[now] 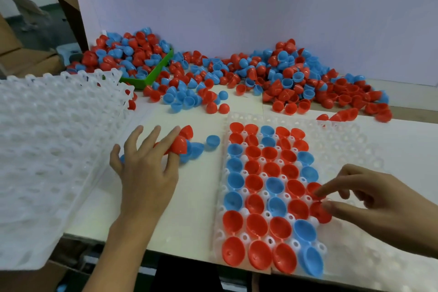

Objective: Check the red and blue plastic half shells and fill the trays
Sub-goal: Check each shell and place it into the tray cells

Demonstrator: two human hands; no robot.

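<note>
- Right now your right hand (369, 199) pinches a red half shell (318, 212) between thumb and forefinger, at the fifth column of the white tray (350, 149) on the worktop's near edge.
- Your left hand (147, 161) has its fingers spread, a second red half shell (179, 144) held between two of them over a few loose blue ones.
- A shell seated tilted could pop out, since the tray pockets look shallow.
- That tray overhangs the near edge, so pressing hard there may tip it.
- Sweeping your left forearm sideways could knock the stack of empty trays (47, 137) off the left corner.
- Behind, the heap of red and blue shells (296, 73) spreads along the pale wall (260, 7), beside a green bin (154, 73); the worktop (189, 197) is cream.
</note>
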